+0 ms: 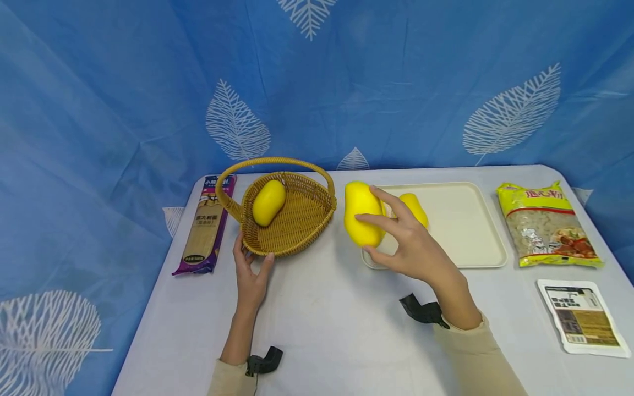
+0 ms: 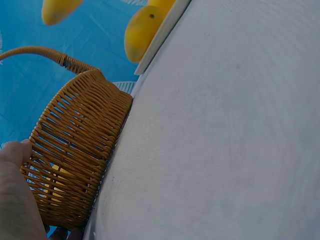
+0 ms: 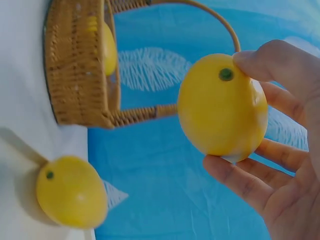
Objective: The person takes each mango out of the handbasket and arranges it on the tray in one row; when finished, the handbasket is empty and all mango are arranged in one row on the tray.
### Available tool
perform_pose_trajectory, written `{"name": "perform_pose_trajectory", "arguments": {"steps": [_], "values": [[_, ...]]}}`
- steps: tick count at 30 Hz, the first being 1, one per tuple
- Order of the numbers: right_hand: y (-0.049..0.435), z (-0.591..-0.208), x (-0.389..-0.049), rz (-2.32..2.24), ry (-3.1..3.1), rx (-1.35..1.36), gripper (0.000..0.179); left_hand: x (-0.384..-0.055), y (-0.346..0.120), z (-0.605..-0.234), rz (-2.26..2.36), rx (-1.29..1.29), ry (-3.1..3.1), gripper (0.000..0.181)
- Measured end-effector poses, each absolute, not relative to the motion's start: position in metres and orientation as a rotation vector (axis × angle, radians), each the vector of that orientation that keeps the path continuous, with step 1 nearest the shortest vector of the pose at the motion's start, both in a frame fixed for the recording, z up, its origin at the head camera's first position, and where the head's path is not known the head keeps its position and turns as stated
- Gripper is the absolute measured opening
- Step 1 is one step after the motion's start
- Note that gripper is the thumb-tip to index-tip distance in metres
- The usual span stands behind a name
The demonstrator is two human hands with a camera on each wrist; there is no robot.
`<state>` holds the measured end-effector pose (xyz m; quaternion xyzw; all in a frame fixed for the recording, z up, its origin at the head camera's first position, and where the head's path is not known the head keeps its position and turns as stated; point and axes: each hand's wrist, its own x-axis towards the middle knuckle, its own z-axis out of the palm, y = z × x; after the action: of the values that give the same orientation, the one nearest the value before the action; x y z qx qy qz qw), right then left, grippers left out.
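Note:
A yellow mango (image 1: 363,214) is held in the air by my right hand (image 1: 416,242), its thumb and fingers around the fruit's sides, between basket and tray. The right wrist view shows the held mango's green stem spot (image 3: 226,74). My left hand (image 1: 251,283) grips the near left side of a wicker basket (image 1: 292,242) with an arched handle; in the left wrist view the thumb (image 2: 19,151) lies at its rim and fingertips show under it. One mango (image 1: 269,203) lies inside the basket. Another mango (image 1: 415,209) rests on the cream tray (image 1: 460,225), partly hidden by the right hand.
Left of the basket lies a purple-edged pack of noodles (image 1: 205,225). A yellow-and-clear food bag (image 1: 547,225) is right of the tray, with a flat white packet (image 1: 583,317) nearer. A blue leaf-patterned cloth (image 1: 371,99) hangs behind the white table (image 1: 327,330).

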<state>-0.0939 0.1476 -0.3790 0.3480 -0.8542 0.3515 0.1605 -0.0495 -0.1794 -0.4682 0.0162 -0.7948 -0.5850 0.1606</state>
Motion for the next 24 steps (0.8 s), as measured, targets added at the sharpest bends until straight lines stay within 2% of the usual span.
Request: {"name": "perform_pose_trajectory", "arguments": {"steps": [11,24], "values": [[0.185,-0.379,-0.104,1.041,-2.418,0.86,0.059,-0.049,-0.179,-0.468,-1.654,0.023,-2.272,0.079],[0.242,-0.403,-0.122,1.063,-2.511,0.609,0.059,-0.05,-0.18,-0.469,-1.673,0.06,-2.287,0.079]]}}
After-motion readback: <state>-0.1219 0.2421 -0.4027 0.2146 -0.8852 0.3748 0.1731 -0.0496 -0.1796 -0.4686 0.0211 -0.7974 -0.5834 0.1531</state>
